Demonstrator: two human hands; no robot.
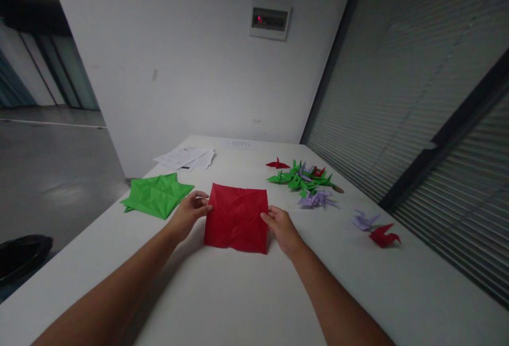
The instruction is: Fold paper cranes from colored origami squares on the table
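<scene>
A creased square of red origami paper (237,219) is spread out above the white table (238,298). My left hand (193,211) pinches its left edge, thumb on the front face. On the opposite side, my right hand (280,227) grips the right edge, its thumb also over the front and the fingers partly hidden behind. Left of my left hand lie creased green paper sheets (157,195), overlapping one another.
Several folded green cranes (298,176) are heaped at the back right, with purple cranes (317,199) beside them. Nearer, a purple crane (365,221) and a red crane (384,236) sit by the blinds. Printed papers (186,158) lie at the back left. A black bin (24,253) stands beside the table.
</scene>
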